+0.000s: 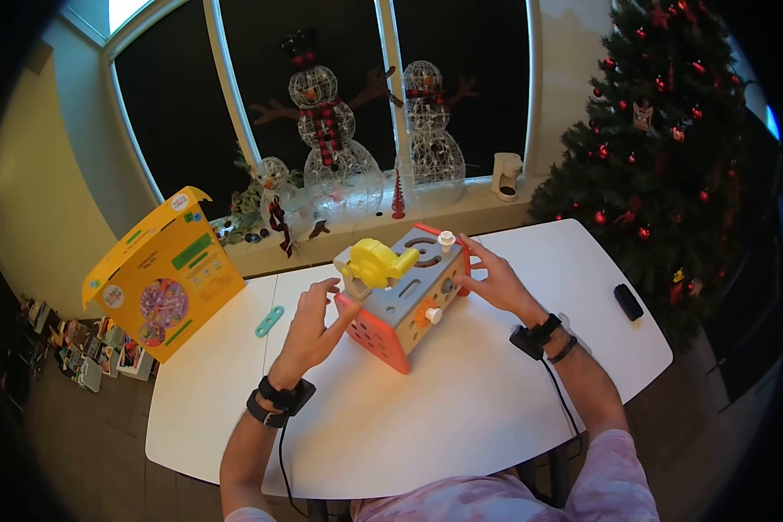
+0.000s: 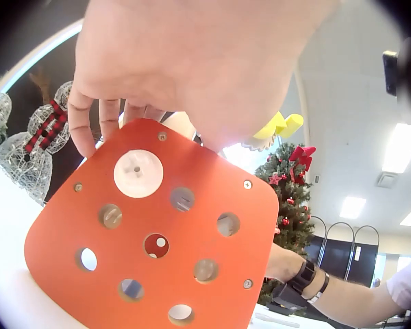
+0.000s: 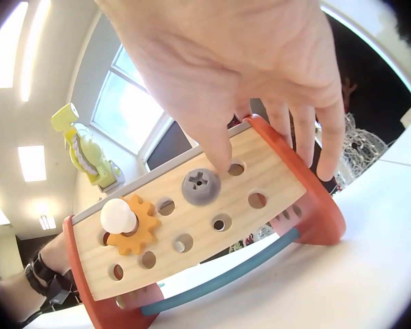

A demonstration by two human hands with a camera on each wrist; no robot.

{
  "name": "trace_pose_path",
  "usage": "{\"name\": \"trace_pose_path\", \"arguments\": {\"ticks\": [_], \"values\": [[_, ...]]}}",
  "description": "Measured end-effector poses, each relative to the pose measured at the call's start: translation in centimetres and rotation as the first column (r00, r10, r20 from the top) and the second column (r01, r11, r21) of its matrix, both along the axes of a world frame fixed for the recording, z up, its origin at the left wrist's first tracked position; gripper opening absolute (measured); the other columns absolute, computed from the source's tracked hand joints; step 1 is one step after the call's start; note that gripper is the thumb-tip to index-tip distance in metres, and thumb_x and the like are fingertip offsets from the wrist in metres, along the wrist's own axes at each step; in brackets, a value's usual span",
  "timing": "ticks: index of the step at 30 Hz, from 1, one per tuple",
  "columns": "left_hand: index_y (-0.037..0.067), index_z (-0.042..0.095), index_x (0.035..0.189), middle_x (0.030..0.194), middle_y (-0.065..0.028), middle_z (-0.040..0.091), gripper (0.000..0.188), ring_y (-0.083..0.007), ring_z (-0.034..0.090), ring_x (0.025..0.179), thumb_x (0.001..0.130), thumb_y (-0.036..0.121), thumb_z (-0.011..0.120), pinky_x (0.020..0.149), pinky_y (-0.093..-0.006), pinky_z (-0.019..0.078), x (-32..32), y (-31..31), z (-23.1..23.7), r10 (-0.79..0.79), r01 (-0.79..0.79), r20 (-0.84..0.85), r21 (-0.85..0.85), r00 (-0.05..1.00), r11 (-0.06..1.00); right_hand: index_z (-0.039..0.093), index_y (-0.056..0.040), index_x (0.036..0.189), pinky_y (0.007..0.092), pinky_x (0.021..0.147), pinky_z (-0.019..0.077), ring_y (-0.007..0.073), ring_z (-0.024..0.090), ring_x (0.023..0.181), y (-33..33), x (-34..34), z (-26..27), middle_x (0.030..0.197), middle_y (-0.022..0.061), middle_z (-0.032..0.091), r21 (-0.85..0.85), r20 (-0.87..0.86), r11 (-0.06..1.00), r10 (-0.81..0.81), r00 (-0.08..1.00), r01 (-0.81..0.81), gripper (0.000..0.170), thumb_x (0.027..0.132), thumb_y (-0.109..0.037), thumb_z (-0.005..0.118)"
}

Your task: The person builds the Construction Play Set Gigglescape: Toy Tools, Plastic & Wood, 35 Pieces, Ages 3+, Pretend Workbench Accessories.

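Note:
A toy workbench (image 1: 409,291) with a grey top, wooden sides and red end panels stands on the white table. The left hand (image 1: 309,331) grips its left end, with fingers over the top edge of the red panel (image 2: 157,226) in the left wrist view. At the far end the right hand (image 1: 500,283) holds on, its thumb on the wooden face (image 3: 253,199) by a grey screw head (image 3: 201,186), fingers beyond the red panel. A yellow toy piece (image 1: 374,264) sits on top. An orange gear (image 3: 138,226) and white knob (image 3: 118,216) are on the face.
A yellow box (image 1: 161,270) stands at the table's left, near a teal strip (image 1: 270,321). A dark object (image 1: 627,302) lies at the table's right. Behind are wire snowmen (image 1: 339,148) on the windowsill and a decorated tree (image 1: 661,157).

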State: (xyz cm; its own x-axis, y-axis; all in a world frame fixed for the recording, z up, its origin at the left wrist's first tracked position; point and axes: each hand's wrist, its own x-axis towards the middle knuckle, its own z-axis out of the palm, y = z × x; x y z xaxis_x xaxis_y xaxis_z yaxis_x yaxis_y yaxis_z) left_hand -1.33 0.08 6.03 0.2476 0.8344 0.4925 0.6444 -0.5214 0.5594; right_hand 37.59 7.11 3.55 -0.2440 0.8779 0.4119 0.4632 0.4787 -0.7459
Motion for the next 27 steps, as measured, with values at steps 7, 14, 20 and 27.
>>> {"name": "trace_pose_path", "arguments": {"ticks": [7, 14, 20, 27], "values": [[0.005, 0.060, 0.145, 0.134, -0.0168, 0.070, 0.066, -0.0315, 0.066, 0.115, 0.096, 0.041, 0.086, 0.093, -0.0461, 0.0575, -7.7, -2.4, -0.6, 0.233, -0.236, -0.033, -0.140, 0.972, 0.962, 0.057, -0.0036, 0.157, 0.0461, 0.117, 0.0503, 0.0406, 0.061, 0.139, -5.1, -2.0, 5.9, 0.150, 0.0208, 0.063, 0.403, -0.062, 0.880, -0.249, 0.967, 0.252, 0.056, 0.102, -0.006, 0.069], [0.006, 0.069, 0.132, 0.120, -0.0165, 0.075, 0.062, -0.0352, 0.071, 0.109, 0.088, 0.043, 0.092, 0.094, -0.0456, 0.0587, -15.0, -3.5, -3.5, 0.333, -0.410, -0.410, -0.115, 0.849, 0.905, 0.056, -0.0033, 0.157, 0.0486, 0.119, 0.0490, 0.0385, 0.057, 0.146, -10.9, -7.6, 10.4, 0.160, 0.0188, 0.058, 0.635, 0.177, 0.766, -0.021, 0.984, -0.098, 0.058, 0.100, 0.002, 0.062], [0.007, 0.070, 0.133, 0.127, -0.0155, 0.076, 0.069, -0.0350, 0.072, 0.117, 0.084, 0.050, 0.092, 0.098, -0.0485, 0.0592, -16.8, -3.7, -5.1, 0.413, -0.534, -0.497, -0.124, 0.763, 0.837, 0.068, -0.0017, 0.141, 0.0482, 0.113, 0.0533, 0.0370, 0.065, 0.135, -11.5, -7.9, 8.8, 0.144, 0.0171, 0.068, 0.646, 0.234, 0.754, -0.050, 0.971, -0.117, 0.046, 0.095, 0.000, 0.068], [0.009, 0.071, 0.132, 0.127, -0.0156, 0.075, 0.066, -0.0356, 0.072, 0.118, 0.085, 0.050, 0.091, 0.098, -0.0491, 0.0596, -16.9, -3.0, -4.9, 0.443, -0.578, -0.507, -0.143, 0.740, 0.803, 0.078, -0.0045, 0.128, 0.0438, 0.105, 0.0582, 0.0325, 0.072, 0.122, -11.4, -6.8, 6.0, 0.130, 0.0133, 0.076, 0.529, 0.351, 0.818, 0.033, 0.936, -0.227, 0.039, 0.090, 0.001, 0.074]]}}
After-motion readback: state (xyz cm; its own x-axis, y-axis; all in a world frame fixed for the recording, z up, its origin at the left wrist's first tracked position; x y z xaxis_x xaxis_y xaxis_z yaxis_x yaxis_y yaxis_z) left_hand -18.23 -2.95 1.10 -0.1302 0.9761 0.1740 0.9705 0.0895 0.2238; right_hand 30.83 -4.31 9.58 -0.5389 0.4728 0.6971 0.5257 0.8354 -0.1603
